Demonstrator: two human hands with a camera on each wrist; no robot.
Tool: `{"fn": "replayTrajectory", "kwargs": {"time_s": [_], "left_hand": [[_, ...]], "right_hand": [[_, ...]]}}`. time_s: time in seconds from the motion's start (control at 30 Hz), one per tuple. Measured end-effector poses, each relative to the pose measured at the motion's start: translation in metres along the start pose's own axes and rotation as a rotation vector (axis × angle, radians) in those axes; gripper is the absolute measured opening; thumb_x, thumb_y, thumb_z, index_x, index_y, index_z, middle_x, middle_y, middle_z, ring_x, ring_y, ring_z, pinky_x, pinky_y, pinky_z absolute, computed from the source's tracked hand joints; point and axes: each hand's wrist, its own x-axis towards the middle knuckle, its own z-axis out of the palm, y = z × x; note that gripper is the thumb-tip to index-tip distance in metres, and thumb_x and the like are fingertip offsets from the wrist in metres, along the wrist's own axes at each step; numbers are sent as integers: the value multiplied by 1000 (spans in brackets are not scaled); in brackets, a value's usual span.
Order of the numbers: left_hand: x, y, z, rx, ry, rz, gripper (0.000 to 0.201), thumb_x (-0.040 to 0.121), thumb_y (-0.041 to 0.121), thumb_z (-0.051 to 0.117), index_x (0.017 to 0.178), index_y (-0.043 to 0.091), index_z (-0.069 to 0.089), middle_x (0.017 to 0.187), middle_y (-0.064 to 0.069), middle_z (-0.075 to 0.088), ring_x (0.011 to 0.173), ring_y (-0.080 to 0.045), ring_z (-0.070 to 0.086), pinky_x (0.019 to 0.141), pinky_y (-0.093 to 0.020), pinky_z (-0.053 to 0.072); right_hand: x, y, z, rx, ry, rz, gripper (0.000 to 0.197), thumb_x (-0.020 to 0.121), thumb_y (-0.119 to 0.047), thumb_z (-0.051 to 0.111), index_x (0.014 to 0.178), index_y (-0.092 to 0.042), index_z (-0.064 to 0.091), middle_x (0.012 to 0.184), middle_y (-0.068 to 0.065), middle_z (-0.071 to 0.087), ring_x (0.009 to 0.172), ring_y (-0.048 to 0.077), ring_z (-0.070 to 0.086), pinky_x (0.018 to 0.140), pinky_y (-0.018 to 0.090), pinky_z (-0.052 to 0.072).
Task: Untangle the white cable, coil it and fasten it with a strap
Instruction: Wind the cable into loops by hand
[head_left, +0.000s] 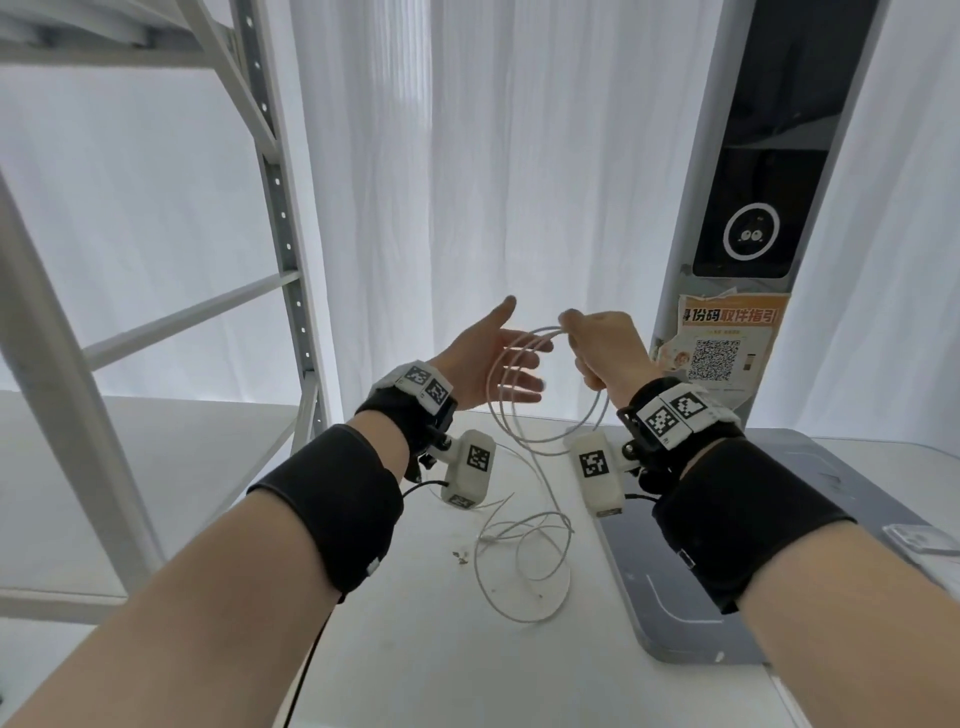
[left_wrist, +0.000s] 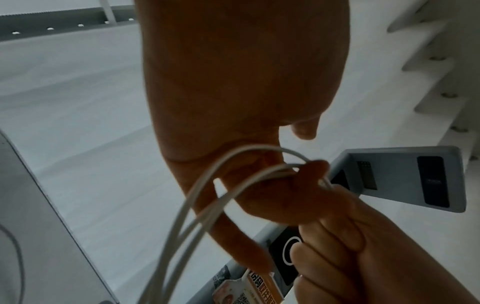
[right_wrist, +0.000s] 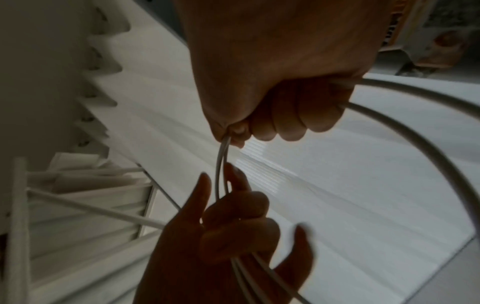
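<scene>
Right hand (head_left: 605, 347) pinches white cable (head_left: 540, 564) coils beside spread left hand (head_left: 488, 364), grey kiosk (head_left: 727, 208) behind.

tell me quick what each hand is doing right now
Left hand: open, fingers spread, with the loops of the white cable running across them.
Right hand: fist closed around the top of the white cable loops.

The right hand (right_wrist: 280, 82) has its fingers curled tight round the white cable (right_wrist: 426, 142), which arcs out wide from that grip. Below the right hand, the left hand (right_wrist: 228, 242) lies open-fingered, cable strands crossing its palm.
</scene>
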Motion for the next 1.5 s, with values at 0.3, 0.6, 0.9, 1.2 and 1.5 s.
{"fn": "replayTrajectory", "kwargs": {"time_s": [0.3, 0.6, 0.9, 1.2, 1.5], "left_hand": [[-7, 0, 5, 214, 80, -40, 39, 100, 49, 48, 73, 21, 46, 55, 10, 24, 42, -6, 19, 52, -23, 10], [-4, 0, 11, 324, 75, 67, 35, 104, 35, 48, 72, 19, 47, 64, 6, 22, 52, -9, 18, 53, -24, 12], [2, -6, 19, 415, 102, 125, 35, 104, 35, 47, 74, 17, 46, 60, 8, 24, 50, -8, 19, 44, -20, 14], [7, -13, 17, 257, 143, 103, 45, 107, 39, 37, 65, 22, 33, 53, 11, 26, 43, -7, 18, 44, -20, 12], [7, -7, 24, 433, 125, 121, 44, 107, 36, 36, 66, 22, 32, 57, 9, 25, 47, -9, 17, 41, -20, 15]], "right_hand": [[-3, -8, -1, -372, 9, -145, 40, 89, -21, 54, 50, -12, 47, 43, -5, 36, 33, 9, 29, 41, 21, 26], [0, 0, -4, -468, 18, -155, 33, 93, -28, 52, 67, -9, 57, 64, 9, 45, 59, 22, 41, 55, 30, 31], [0, 9, -1, -583, -31, -168, 43, 100, -36, 47, 69, -8, 55, 60, 3, 43, 54, 21, 40, 56, 31, 34], [3, 12, -13, -129, 66, 1, 34, 93, -25, 51, 61, -14, 49, 52, -1, 32, 40, 16, 24, 40, 19, 22], [0, 13, -10, -325, -52, -7, 44, 99, -37, 47, 61, -14, 49, 45, -5, 34, 35, 14, 27, 42, 20, 25]]}}
